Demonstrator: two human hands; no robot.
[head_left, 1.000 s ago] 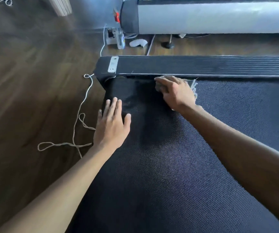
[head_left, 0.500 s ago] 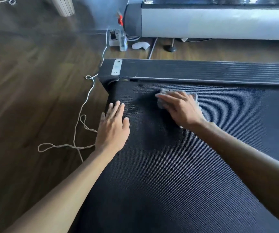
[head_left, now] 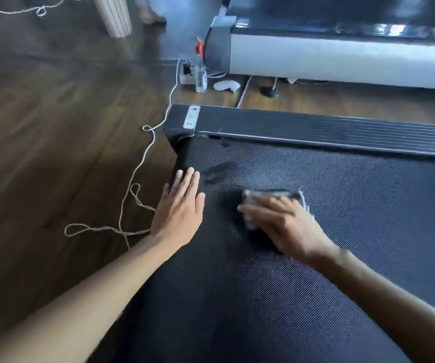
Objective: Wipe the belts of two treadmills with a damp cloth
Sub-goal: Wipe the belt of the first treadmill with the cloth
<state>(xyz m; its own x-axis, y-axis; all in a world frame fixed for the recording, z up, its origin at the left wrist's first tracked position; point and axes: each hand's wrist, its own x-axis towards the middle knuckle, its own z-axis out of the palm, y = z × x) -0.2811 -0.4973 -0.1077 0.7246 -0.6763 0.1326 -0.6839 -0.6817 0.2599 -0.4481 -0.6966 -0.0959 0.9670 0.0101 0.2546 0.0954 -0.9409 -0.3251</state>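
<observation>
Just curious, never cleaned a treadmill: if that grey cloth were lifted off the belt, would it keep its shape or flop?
Probably flop: the cloth is crumpled and bunched under the right hand, with frayed edges. It is likely light, since one hand nearly covers it. On the textured belt it probably drags rather than glides.

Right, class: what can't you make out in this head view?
Head view:
Cloth: mostly under the right hand, blurred by motion.
Far treadmill: cut off by the top and right edges.
Belt: runs past the right edge.
White object: too small to identify.
</observation>
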